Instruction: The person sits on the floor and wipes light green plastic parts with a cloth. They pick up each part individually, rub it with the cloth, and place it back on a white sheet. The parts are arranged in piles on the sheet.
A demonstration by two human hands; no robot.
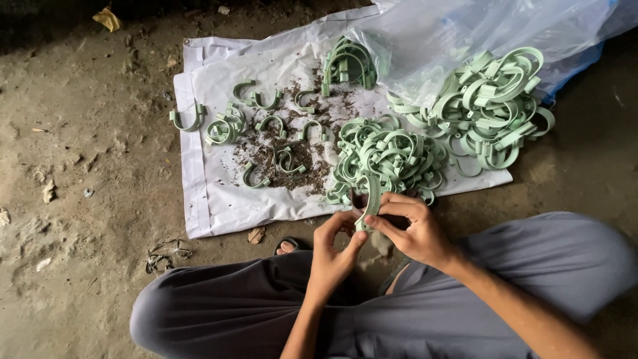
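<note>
Person seated on dirt floor, knees apart. Both hands meet over one pale green plastic clip, just below the near pile of clips on the white sheet. Left hand pinches the clip's lower end; right hand pinches its side, fingers curled. Loose clips sit among dark grit. Risk, judged: clip springing from the two-point pinch into the dirt; grit carried onto clean pieces beside the clear bag
</note>
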